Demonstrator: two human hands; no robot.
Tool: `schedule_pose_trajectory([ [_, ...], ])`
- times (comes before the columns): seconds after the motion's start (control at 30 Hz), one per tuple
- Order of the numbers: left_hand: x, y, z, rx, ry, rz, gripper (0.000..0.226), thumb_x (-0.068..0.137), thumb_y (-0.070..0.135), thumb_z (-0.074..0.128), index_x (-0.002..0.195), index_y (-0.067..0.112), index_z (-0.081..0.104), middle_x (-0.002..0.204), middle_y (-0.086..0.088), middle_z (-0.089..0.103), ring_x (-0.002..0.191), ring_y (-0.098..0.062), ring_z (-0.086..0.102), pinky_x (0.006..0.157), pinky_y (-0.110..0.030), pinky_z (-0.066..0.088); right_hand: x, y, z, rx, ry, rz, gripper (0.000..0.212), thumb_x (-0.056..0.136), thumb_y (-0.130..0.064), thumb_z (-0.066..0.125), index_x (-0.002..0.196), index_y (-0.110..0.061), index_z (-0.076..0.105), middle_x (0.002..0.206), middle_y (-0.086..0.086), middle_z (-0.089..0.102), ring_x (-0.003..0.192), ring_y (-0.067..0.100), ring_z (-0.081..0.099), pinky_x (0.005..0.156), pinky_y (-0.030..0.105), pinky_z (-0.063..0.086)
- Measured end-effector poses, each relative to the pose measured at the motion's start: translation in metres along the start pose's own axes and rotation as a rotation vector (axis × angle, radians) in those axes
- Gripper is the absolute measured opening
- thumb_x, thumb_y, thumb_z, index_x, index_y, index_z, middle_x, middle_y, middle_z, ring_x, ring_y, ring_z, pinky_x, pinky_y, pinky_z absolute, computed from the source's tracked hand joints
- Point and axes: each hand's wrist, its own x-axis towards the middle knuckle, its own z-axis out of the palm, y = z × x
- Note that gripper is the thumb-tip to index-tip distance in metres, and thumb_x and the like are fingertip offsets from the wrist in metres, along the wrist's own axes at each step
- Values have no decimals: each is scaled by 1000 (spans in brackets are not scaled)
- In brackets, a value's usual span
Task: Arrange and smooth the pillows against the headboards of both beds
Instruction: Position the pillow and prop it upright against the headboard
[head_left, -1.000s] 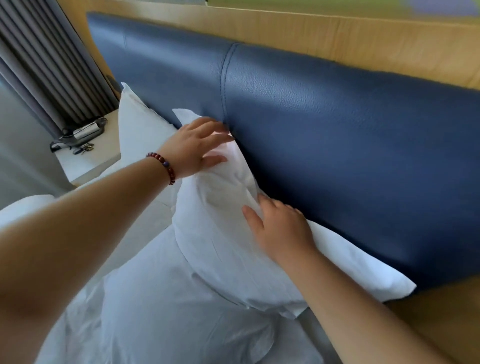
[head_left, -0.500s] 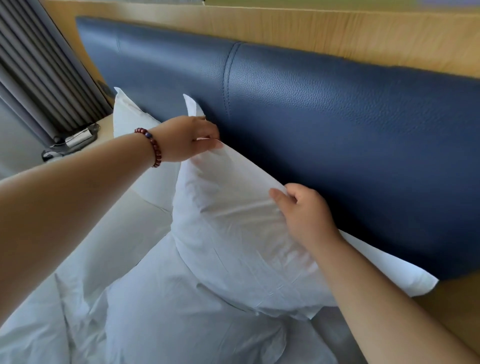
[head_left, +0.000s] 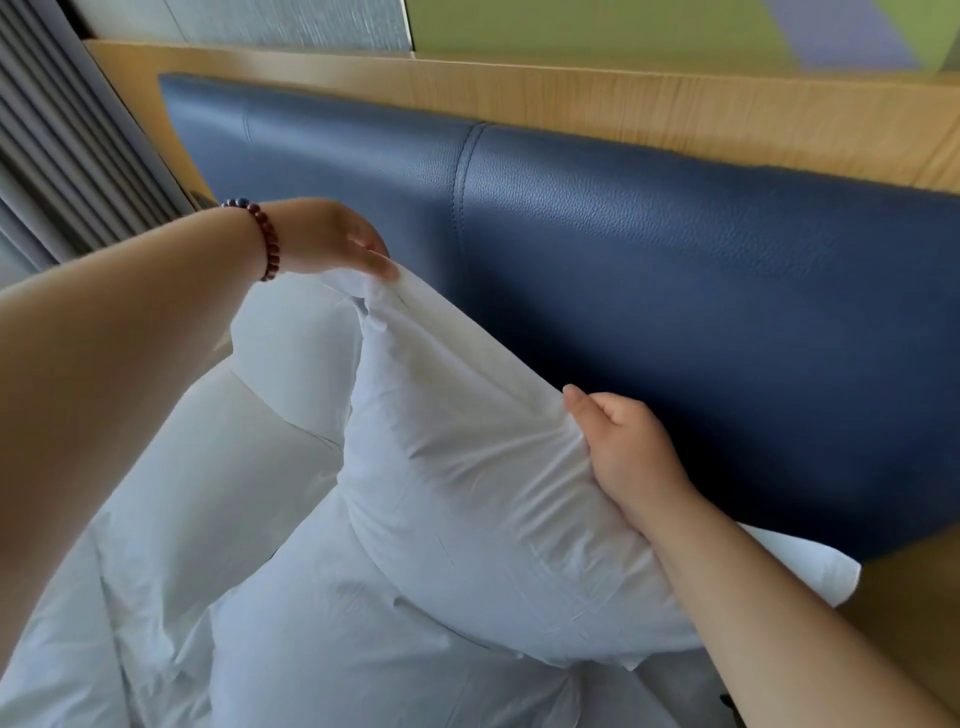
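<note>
A white pillow (head_left: 467, 493) leans against the blue padded headboard (head_left: 675, 312). My left hand (head_left: 332, 241), with a red bead bracelet on the wrist, pinches the pillow's upper left corner. My right hand (head_left: 628, 452) grips the pillow's upper edge at the middle, fingers curled behind it. A second white pillow (head_left: 291, 364) stands behind and to the left, partly hidden by my left arm.
A rumpled white duvet (head_left: 311, 623) covers the bed below the pillows. A wooden frame (head_left: 675, 104) surrounds the headboard. Grey curtains (head_left: 62, 156) hang at the far left.
Both hands went from pressing the pillow to gripping its top edge. The pillow has been drawn up along the headboard, and my view has tilted up.
</note>
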Motion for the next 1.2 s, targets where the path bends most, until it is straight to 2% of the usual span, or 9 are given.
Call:
schedule_pose_trajectory([
  [0.2,12,-8,24,-580,-47,-100,13,88,31,70,85,18,73,81,-1,71,79,-20,63,79,-33,51,5,4,-2,18,-3,16,55,98,-41,53,63,-5,31,57,6,34,55,18,32,56,33,31],
  [0.4,23,-15,58,-709,-29,-154,10,89,29,69,89,20,72,90,-3,70,84,-20,61,81,-32,51,8,8,4,-186,76,-39,48,99,-37,50,63,-10,34,53,1,39,51,15,33,52,32,31],
  [0.5,26,-26,57,-648,5,-190,12,86,33,71,88,21,73,85,-1,70,76,-20,61,67,-28,49,0,0,9,-448,249,-228,31,100,-36,43,86,-15,61,80,0,64,72,23,58,64,35,47],
  [0.6,26,-44,55,-552,52,-233,22,86,34,72,101,17,74,104,-3,70,95,-22,61,90,-33,49,-15,-11,20,-682,237,-498,51,101,-47,33,130,-14,60,130,6,60,118,28,55,96,41,45],
  [0.77,21,-30,60,-18,187,-266,30,97,29,54,108,6,71,116,-9,66,117,-29,53,97,-30,36,-19,2,32,-851,-50,-301,97,89,-66,-15,141,-16,50,145,1,53,137,20,45,111,36,33],
  [0.87,10,-6,61,136,471,-100,29,97,26,47,109,14,71,113,-15,67,107,-36,59,91,-39,46,-15,8,37,-844,-45,-322,94,90,-66,-12,142,-16,48,146,-1,51,136,17,45,110,34,33],
  [0.97,-3,30,70,-9,704,403,27,94,23,49,100,14,73,102,-9,70,97,-32,63,87,-34,46,-14,6,41,-839,-66,-314,87,89,-64,-3,146,-17,43,150,0,46,140,17,40,113,34,29],
  [1.07,-20,68,100,-20,416,834,38,95,37,45,96,14,75,96,-2,72,91,-19,62,88,-30,47,-14,2,42,-827,-26,-269,94,89,-68,-7,144,-13,46,147,6,49,139,22,42,113,37,31],
  [1.2,-7,38,136,320,183,540,70,92,60,13,122,24,65,126,4,64,123,-21,52,113,-41,30,-27,14,22,-928,-29,-235,87,94,-65,1,133,-10,56,133,9,62,125,27,56,102,39,43],
])
